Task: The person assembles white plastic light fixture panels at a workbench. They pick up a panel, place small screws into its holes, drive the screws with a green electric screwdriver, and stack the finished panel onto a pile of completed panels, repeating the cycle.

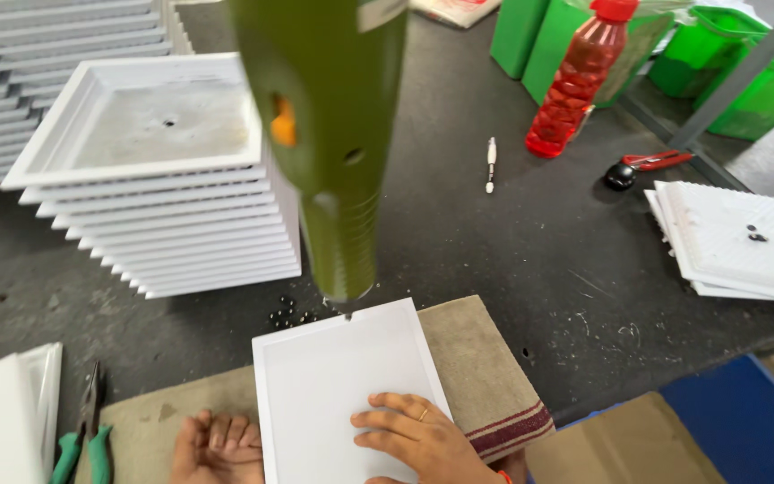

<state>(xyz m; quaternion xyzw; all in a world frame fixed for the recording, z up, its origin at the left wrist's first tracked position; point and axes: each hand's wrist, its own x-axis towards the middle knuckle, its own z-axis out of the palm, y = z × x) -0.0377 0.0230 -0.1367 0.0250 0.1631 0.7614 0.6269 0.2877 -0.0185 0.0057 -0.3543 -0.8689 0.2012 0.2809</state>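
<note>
While a green tool [333,152] hangs tip-down from above, a white tray [338,394] lies flat on a brown cloth [481,376] on the dark surface [494,251]. The tray is close to the person, with its long side running away from them. Its far edge sits right under the tool tip, and the tip looks like it is touching or almost touching that edge.

The right hand [418,439] rests on the near part of the tray, fingers spread flat and pressing down. It has a ring on one finger. The left hand [217,448] lies on the cloth just beside the tray's left edge, palm up and fingers curled in. It holds nothing that I can see. The right hand is the one nearer to the tool tip, which lies straight ahead of it, past the bare middle of the tray.

Some small dark screws [290,314] lie just beyond the tray's far left corner. A tall stack of trays [172,215] stands further off on that side. Green pliers [82,439] lie left of the tray, past the left hand. A red bottle [577,81] stands far off to the right of the tray, and a short stack [736,237] of white pieces lies on that side too.
</note>
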